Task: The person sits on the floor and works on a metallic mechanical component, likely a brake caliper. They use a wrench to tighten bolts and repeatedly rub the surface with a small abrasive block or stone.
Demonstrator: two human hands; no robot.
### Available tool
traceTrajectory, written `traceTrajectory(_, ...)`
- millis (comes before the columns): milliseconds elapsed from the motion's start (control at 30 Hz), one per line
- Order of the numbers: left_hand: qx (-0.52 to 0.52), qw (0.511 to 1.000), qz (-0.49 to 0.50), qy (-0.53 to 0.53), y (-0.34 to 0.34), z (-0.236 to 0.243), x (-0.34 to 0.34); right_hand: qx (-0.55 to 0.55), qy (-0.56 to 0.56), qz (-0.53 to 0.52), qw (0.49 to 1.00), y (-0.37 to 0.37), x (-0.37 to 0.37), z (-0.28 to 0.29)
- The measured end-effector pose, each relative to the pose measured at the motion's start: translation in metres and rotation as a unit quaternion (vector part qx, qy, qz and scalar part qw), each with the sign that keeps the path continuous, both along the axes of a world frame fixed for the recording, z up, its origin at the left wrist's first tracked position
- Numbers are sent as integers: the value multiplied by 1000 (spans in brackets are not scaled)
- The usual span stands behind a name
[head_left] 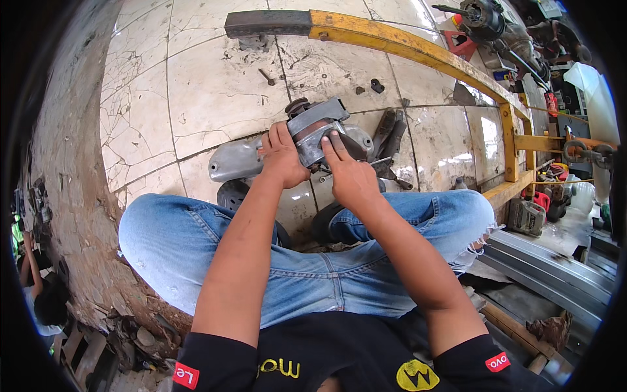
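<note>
A grey metal mechanical assembly [312, 123] with a dark pulley-like top lies on the tiles in front of my crossed legs, beside an elongated silver casing [230, 163]. My left hand [282, 155] grips the assembly's left side, fingers bent around it. My right hand [349, 176] touches the middle of the assembly with index and middle fingers stretched out on it; its other fingers are partly hidden. A dark piece [353, 146] sits just right of those fingertips. Long dark metal parts [392, 134] lie to the right, and a round perforated piece [232, 191] is partly hidden below the casing.
A yellow steel frame [405, 42] spans the back and right. A bolt [266, 76] and small parts lie behind the assembly. An axle housing [496, 29], containers [526, 217] and steel channels [542, 261] are at right. Another person's arm [34, 264] shows at far left.
</note>
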State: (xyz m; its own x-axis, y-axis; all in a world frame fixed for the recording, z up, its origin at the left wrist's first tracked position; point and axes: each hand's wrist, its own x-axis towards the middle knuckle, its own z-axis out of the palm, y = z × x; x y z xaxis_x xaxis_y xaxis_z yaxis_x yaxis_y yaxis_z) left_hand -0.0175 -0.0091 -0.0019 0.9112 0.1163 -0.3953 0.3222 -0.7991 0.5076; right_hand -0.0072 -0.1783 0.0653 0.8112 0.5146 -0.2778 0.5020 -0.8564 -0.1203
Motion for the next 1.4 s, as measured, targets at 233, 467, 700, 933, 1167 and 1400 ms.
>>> traceTrajectory(233,-26,1000,6,7,1,3,1,269,-40,-199,942,-38,20,-4)
traceTrajectory(467,-6,1000,1,-14,1,-4,-2,335,-28,-221,915,-34,15,-12)
traceTrajectory(700,10,1000,2,-10,-1,-7,-2,190,-24,-72,979,-19,-1,-21)
traceTrajectory(933,-65,996,46,31,-3,11,5,94,23,-57,994,-14,-10,-11)
traceTrajectory(1167,-70,997,40,16,-2,12,3,72,-6,-31,997,-6,-7,-6)
traceTrajectory(1400,-87,994,43,59,1,19,7,58,-26,-7,998,-8,-12,-5)
